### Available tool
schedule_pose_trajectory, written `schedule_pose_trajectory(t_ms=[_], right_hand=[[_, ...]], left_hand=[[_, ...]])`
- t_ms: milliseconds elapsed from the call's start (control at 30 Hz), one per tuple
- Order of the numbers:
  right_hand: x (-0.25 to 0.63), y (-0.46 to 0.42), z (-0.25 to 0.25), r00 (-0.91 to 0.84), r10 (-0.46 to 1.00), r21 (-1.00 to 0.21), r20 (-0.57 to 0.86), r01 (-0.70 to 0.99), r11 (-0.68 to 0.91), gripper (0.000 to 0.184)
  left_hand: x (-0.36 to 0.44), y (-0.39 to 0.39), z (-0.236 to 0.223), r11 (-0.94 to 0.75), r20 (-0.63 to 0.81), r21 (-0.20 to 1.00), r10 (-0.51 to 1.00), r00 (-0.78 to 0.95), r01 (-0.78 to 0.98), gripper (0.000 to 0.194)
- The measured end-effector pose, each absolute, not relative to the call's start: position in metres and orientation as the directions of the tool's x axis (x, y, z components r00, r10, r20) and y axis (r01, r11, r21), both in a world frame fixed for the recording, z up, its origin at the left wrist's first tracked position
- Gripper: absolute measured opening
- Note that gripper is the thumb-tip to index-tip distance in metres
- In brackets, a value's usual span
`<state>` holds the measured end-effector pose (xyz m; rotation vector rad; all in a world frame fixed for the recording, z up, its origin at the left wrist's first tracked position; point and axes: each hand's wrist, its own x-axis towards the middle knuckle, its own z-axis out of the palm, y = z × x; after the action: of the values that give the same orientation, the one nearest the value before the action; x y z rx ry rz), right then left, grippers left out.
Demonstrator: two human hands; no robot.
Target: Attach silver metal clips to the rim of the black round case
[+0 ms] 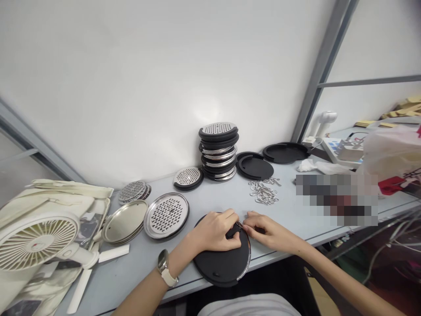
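Note:
A black round disc (219, 265) with a shiny metal rim along its right edge lies at the table's front edge. My left hand (217, 230) rests over its upper part, fingers curled and gripping it near the right edge. At that edge my right hand (261, 229) pinches a small metal clip (240, 224), its fingertips almost meeting those of the left. The clip's far end is hidden by fingers. Beyond the right hand lies a pile of small metal clips (263, 193). To the left sits a round metal grater plate (167, 215) on a dark base.
A tall stack of black and silver discs (219, 153) stands by the wall, beside black round trays (255, 166). Farther left are plain metal plates (126, 221), small perforated discs (133, 192) and a white fan (42, 241). A plastic bag (391, 149) lies right.

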<state>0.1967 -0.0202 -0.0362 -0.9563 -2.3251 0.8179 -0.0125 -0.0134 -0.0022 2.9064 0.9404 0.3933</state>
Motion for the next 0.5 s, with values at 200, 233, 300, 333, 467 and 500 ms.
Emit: schedule_pose_trajectory(t_ms=[200, 233, 300, 333, 467, 500], right_hand=[[0.1980, -0.0196, -0.0377, -0.625, 0.755, -0.706, 0.198, 0.443, 0.552, 0.040], [0.1981, -0.0195, -0.0378, -0.626, 0.755, -0.715, 0.194, 0.437, 0.546, 0.040], [0.1981, -0.0192, -0.0377, -0.627, 0.755, -0.732, 0.192, 0.421, 0.536, 0.040], [0.1979, -0.0192, -0.0376, -0.627, 0.755, -0.739, 0.190, 0.416, 0.531, 0.040], [0.1981, -0.0191, -0.0379, -0.619, 0.765, -0.759, 0.175, 0.410, 0.506, 0.041], [0.1986, -0.0188, -0.0386, -0.617, 0.768, -0.766, 0.175, 0.404, 0.499, 0.041]], left_hand=[[-0.0118, -0.0128, -0.0020, -0.817, 0.223, 0.125, 0.577, 0.786, 0.564, 0.010], [-0.0116, -0.0127, -0.0021, -0.818, 0.225, 0.122, 0.575, 0.786, 0.563, 0.010], [-0.0111, -0.0129, -0.0022, -0.821, 0.232, 0.117, 0.570, 0.788, 0.559, 0.010], [-0.0108, -0.0131, -0.0023, -0.822, 0.236, 0.114, 0.568, 0.788, 0.558, 0.010], [-0.0107, -0.0136, -0.0028, -0.825, 0.251, 0.107, 0.563, 0.788, 0.555, 0.011], [-0.0110, -0.0131, -0.0032, -0.826, 0.253, 0.104, 0.560, 0.789, 0.554, 0.011]])
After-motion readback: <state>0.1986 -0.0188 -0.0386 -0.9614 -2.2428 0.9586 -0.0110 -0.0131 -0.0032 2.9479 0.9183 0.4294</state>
